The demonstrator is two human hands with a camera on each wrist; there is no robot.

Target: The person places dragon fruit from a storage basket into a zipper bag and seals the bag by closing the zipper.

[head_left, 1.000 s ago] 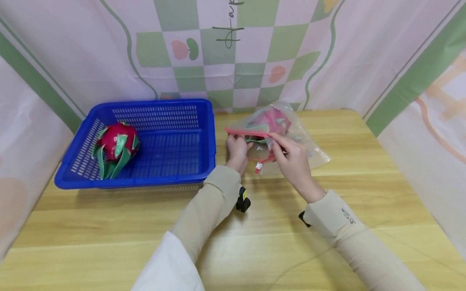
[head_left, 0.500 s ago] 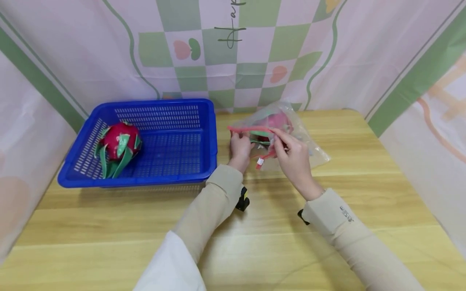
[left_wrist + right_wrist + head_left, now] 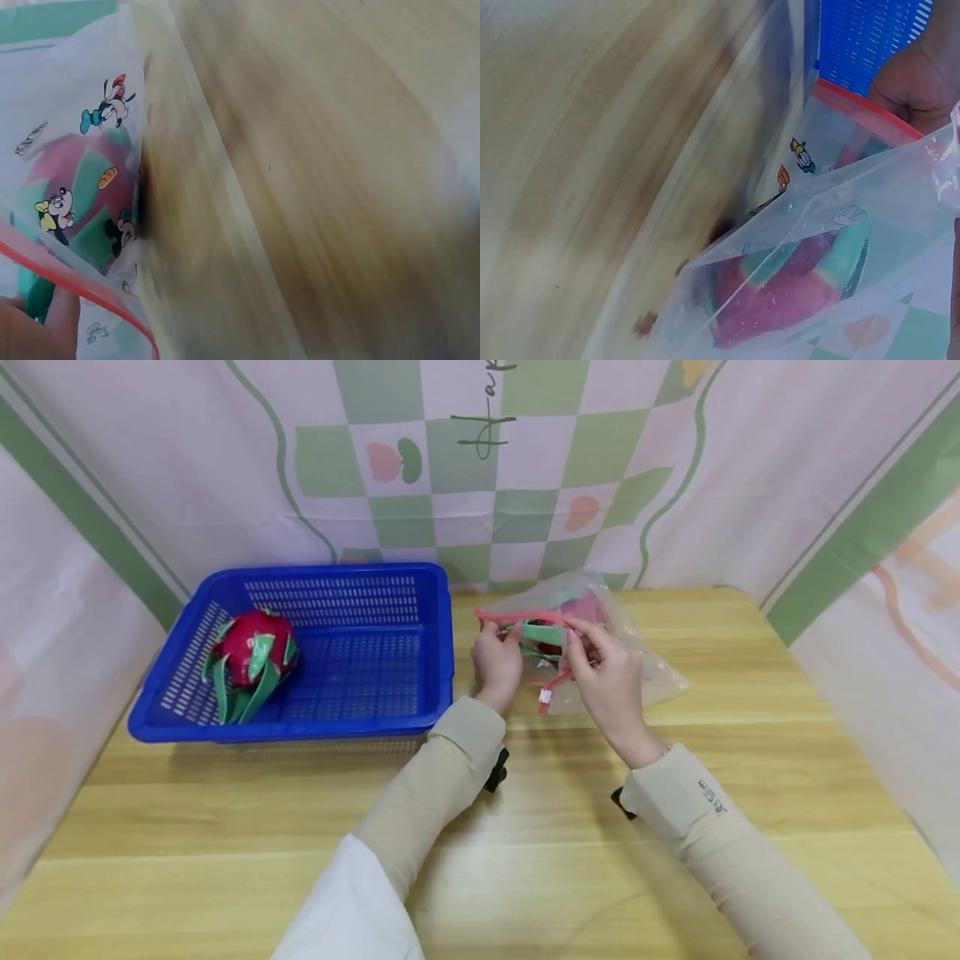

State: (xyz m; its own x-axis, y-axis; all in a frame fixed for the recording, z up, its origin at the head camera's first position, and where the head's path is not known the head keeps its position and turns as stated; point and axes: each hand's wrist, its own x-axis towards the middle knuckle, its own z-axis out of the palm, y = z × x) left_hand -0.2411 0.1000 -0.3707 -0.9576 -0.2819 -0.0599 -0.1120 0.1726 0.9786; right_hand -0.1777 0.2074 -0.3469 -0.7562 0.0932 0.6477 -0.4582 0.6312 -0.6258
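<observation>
A clear zip bag [image 3: 660, 678] with a red zip edge and printed cartoon figures lies right of the blue basket. Inside it is a pink toy dragon fruit [image 3: 780, 300] with green leaves, seen through the plastic. At the bag's open mouth, my left hand [image 3: 498, 664] pinches a green leaf of that toy; its fingertips are partly hidden. My right hand [image 3: 611, 681] pinches the upper red edge between thumb and fingers and holds the mouth apart. A white zip slider [image 3: 545, 696] hangs at the lower edge.
The blue plastic basket [image 3: 300, 727] stands on the left of the wooden table [image 3: 525, 877]. A second toy dragon fruit [image 3: 258, 647] rests in its left end. Behind the table hangs a checked cloth [image 3: 457, 518].
The bag's upper red edge has risen slightly and the mouth gapes wider, showing more green leaf. My left hand has shifted slightly up to the leaf; the right keeps its pinch.
</observation>
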